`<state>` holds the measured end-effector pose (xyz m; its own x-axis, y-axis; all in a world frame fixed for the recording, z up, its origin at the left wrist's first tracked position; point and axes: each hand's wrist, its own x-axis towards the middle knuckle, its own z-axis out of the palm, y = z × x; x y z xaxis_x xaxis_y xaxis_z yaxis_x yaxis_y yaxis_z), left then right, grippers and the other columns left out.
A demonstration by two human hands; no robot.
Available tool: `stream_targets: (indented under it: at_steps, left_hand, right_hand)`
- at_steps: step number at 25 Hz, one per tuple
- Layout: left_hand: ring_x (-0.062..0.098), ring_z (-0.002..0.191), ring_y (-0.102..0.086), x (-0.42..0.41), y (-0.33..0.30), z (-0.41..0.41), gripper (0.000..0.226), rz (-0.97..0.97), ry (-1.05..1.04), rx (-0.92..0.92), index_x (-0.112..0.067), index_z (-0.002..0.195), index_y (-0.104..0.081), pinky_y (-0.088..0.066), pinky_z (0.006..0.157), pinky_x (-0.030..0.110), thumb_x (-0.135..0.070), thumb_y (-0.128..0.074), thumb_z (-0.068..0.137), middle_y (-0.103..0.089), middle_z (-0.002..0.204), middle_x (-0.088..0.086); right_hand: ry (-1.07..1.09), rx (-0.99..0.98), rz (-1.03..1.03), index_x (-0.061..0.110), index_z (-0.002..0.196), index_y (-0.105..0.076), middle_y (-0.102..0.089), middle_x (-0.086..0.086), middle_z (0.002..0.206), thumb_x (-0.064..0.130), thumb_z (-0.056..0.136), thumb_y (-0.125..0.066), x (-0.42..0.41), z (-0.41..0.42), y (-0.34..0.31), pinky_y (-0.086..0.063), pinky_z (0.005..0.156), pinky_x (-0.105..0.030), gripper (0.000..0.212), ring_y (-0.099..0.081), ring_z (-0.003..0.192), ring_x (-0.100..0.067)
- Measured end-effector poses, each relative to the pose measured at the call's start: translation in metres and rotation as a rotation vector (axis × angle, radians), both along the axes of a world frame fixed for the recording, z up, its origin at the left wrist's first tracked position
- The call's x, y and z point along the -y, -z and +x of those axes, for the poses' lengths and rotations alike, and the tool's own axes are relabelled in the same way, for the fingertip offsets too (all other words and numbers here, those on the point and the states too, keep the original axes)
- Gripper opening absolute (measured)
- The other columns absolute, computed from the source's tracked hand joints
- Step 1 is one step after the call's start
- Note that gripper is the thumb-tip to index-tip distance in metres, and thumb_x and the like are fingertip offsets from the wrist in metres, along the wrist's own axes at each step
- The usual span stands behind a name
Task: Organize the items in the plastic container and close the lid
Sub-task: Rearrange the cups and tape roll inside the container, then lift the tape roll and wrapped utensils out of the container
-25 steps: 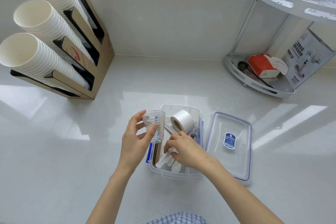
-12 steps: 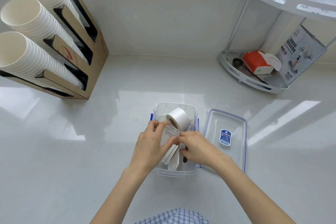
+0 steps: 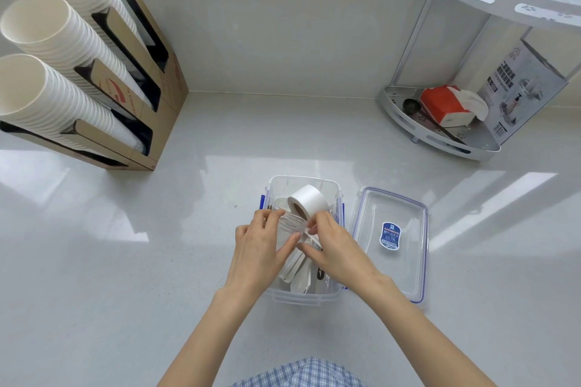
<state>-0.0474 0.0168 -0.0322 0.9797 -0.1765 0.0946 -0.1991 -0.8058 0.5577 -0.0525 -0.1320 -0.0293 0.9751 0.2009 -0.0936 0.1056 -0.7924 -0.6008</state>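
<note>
A clear plastic container (image 3: pixel 304 181) with blue clips sits on the counter in front of me. Inside it lie a white tape roll (image 3: pixel 309 199), several white plastic utensils (image 3: pixel 297 276) and a clear plastic cup (image 3: pixel 290 226) on its side. My left hand (image 3: pixel 259 248) grips the cup inside the container. My right hand (image 3: pixel 334 248) pinches the white utensils beside the cup. The container's clear lid (image 3: pixel 391 245), with a blue sticker, lies upside down on the counter just right of the container.
A cardboard holder (image 3: pixel 147 97) with three stacks of white paper cups (image 3: pixel 47 94) stands at the back left. At the back right is a white corner shelf (image 3: pixel 440 132) holding a red tissue pack (image 3: pixel 446 105) and a printed box (image 3: pixel 522 91).
My left hand has lowered the clear cup from above the container's left edge down into it, laying it on its side. My right hand stays on the utensils.
</note>
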Motion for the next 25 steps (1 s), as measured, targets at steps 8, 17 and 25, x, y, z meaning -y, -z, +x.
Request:
stream_targets:
  at_steps: [8,17,25]
  left_hand:
    - [0.016,0.121,-0.037,-0.007,0.004,0.001,0.05,0.078,-0.01,0.013,-0.024,0.128,-0.044,-0.025,0.093,0.03,-0.049,-0.044,0.085,-0.048,0.13,-0.003]
    - [0.015,0.117,-0.037,-0.012,0.007,-0.005,0.03,0.193,0.046,0.021,-0.031,0.113,-0.056,-0.012,0.081,0.025,-0.042,-0.048,0.086,-0.059,0.115,-0.014]
    - [0.014,0.122,-0.031,-0.014,0.008,-0.004,0.034,0.309,0.061,-0.05,-0.034,0.116,-0.053,-0.008,0.088,0.031,-0.047,-0.045,0.086,-0.059,0.116,-0.018]
  right_hand:
    - [0.014,0.024,0.288,0.018,0.1,-0.061,-0.052,0.006,0.099,0.024,0.088,-0.055,0.0,0.001,0.0,-0.038,0.072,-0.001,0.014,-0.058,0.086,-0.002]
    - [-0.063,-0.083,0.042,0.021,0.111,-0.06,-0.066,-0.002,0.109,0.027,0.088,-0.054,-0.009,0.004,0.0,-0.048,0.09,-0.029,0.025,-0.061,0.099,-0.014]
    - [-0.103,-0.112,-0.047,0.02,0.119,-0.057,-0.07,0.0,0.108,0.028,0.088,-0.052,-0.012,0.003,-0.003,-0.045,0.091,-0.029,0.032,-0.064,0.097,-0.016]
